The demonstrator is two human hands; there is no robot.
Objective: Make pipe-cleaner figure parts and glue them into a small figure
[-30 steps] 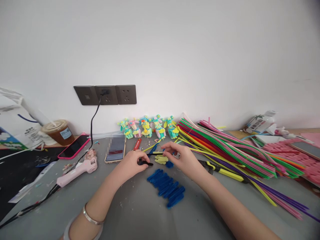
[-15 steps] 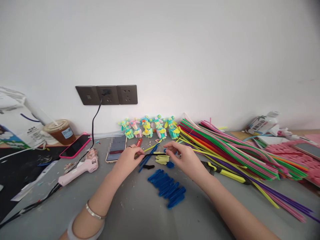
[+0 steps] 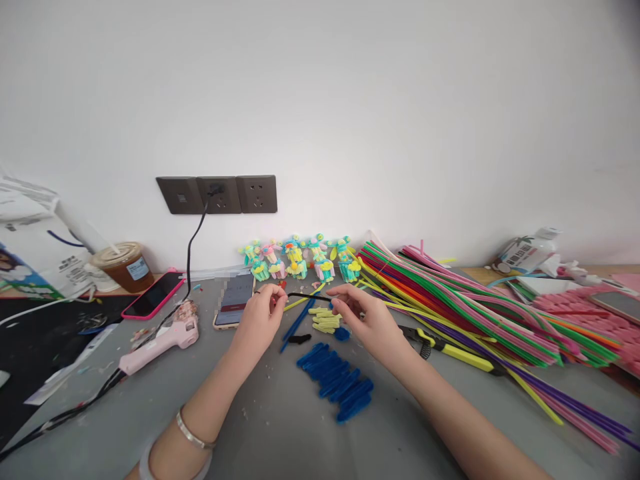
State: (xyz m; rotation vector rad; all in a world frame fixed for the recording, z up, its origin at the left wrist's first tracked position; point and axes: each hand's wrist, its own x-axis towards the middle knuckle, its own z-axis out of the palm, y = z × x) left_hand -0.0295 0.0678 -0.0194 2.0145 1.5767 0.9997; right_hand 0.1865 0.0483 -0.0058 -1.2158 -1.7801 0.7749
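A short black pipe cleaner (image 3: pixel 307 295) spans the gap between my hands, slightly arched above the table. My left hand (image 3: pixel 264 312) pinches its left end with curled fingers. At the other end, the thumb and index finger of my right hand (image 3: pixel 367 315) close on it, the other fingers loosely bent. Below lie yellow folded pipe cleaner pieces (image 3: pixel 325 321), a small blue coil (image 3: pixel 341 333) and a short black piece (image 3: pixel 300 339). Nearer me is a blue zigzag-bent pipe cleaner bundle (image 3: pixel 336 380). Blue straight stems (image 3: pixel 296 325) lie beside my left hand.
Colourful finished figures (image 3: pixel 297 259) line the wall. Pipe cleaner bundles (image 3: pixel 460 300) and yellow-handled pliers (image 3: pixel 460 355) lie right. Left are a pink glue gun (image 3: pixel 155 348) with its cord, a phone (image 3: pixel 235 303), a pink-cased phone (image 3: pixel 154 295) and a drink cup (image 3: pixel 123 267).
My left hand has shifted up and slightly left, its fingers curling more. The black pipe cleaner now bows upward between my hands. The whole view has shifted slightly.
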